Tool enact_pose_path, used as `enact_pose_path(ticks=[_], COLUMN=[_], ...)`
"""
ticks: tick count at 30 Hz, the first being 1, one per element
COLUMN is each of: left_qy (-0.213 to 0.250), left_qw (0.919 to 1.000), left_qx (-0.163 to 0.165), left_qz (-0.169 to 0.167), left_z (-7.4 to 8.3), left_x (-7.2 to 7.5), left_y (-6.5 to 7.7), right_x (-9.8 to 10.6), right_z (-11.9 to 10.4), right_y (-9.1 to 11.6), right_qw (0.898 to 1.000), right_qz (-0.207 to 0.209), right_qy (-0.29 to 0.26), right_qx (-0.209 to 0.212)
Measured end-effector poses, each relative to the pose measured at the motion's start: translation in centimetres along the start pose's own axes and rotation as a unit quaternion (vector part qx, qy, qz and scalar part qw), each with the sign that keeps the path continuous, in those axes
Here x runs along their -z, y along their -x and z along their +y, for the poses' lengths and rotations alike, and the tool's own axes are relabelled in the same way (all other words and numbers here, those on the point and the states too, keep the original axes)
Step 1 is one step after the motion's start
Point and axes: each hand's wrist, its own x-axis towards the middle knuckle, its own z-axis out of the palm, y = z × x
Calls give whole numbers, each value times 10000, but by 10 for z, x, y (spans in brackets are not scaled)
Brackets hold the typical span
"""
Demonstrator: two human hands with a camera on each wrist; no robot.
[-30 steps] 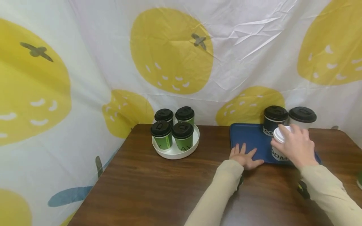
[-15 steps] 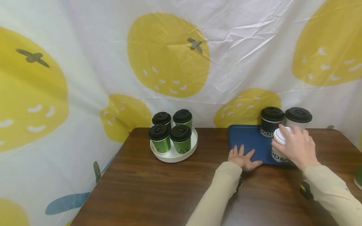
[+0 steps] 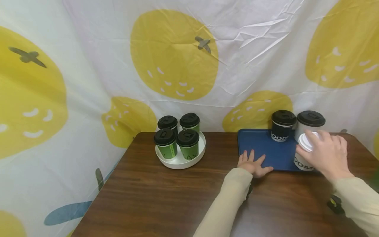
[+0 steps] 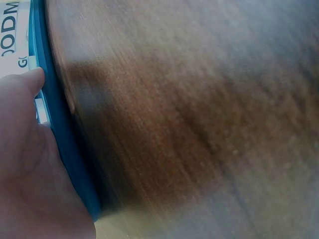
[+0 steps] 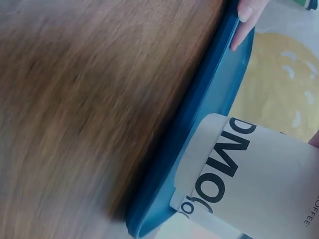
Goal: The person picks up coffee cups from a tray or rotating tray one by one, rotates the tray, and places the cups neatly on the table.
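Observation:
My right hand (image 3: 328,151) grips a white paper coffee cup (image 3: 302,160) with a white lid, its fingers around the lid and upper side. Dark lettering runs around the cup (image 5: 269,164), which is upright near the front right of a blue tray (image 3: 257,140). With fingers spread, my left hand (image 3: 254,166) rests on the tray's front left edge. Behind the held cup are a black cup (image 3: 279,130) with a black lid and a larger white cup (image 3: 302,128), also black-lidded. The left wrist view shows the left thumb (image 4: 32,79) at the tray rim.
A round white tray (image 3: 202,148) at the left carries several coffee cups with black lids, among them a green cup (image 3: 189,152). Part of something green (image 3: 375,180) shows at the right edge. A fruit-patterned cloth (image 3: 174,56) hangs behind the brown table (image 3: 165,197).
My right hand has shifted to the right together with the white-lidded cup, now in front of the larger white cup. My left hand has stayed on the tray edge.

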Motion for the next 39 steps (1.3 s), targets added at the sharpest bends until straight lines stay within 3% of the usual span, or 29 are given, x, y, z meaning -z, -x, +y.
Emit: enact_pose_path(ticks=[6, 13, 24, 39], left_qy=[-45, -72, -53, 57], left_qw=[10000, 10000, 10000, 10000], left_qx=[11, 17, -19, -14], left_qz=[14, 33, 7, -73], left_z=[2, 5, 4, -1], left_x=[0, 3, 5, 0], left_y=[1, 2, 0, -1], right_x=[10, 24, 27, 19], right_z=[8, 23, 46, 59], right_y=[10, 23, 44, 58], right_qw=[9997, 9988, 9960, 9916], right_qz=[164, -186, 843, 1274], right_qy=[169, 256, -200, -213], right_qx=[-84, -376, -208, 47])
